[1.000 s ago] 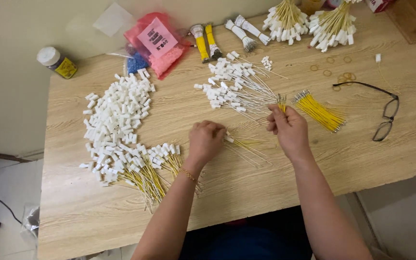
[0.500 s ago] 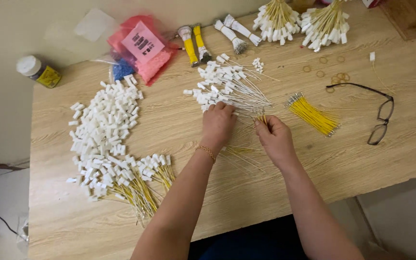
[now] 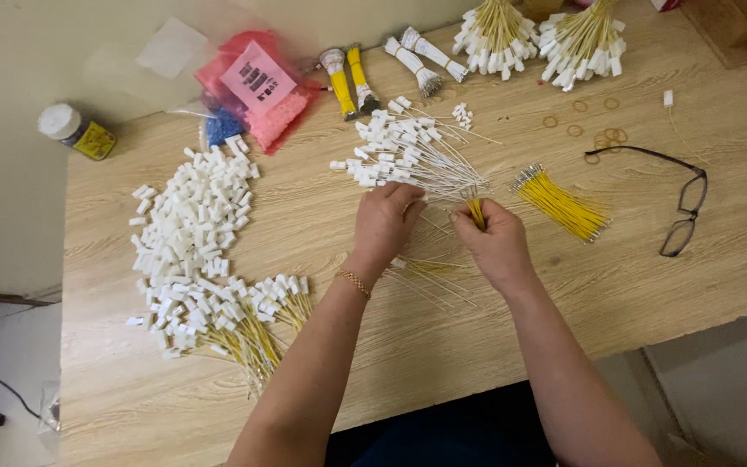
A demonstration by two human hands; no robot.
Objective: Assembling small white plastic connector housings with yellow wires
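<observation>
Two hands: left hand fingers hidden | right hand pinches yellow wires

Black-framed glasses lie near the right edge of the wooden counter, with rubber bands scattered just beyond them; a pink plastic bag and a white-capped jar sit at the far left

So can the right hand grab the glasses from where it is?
Probably yes. The right hand is pinching yellow wires, but only bare table lies between it and the glasses.
</observation>
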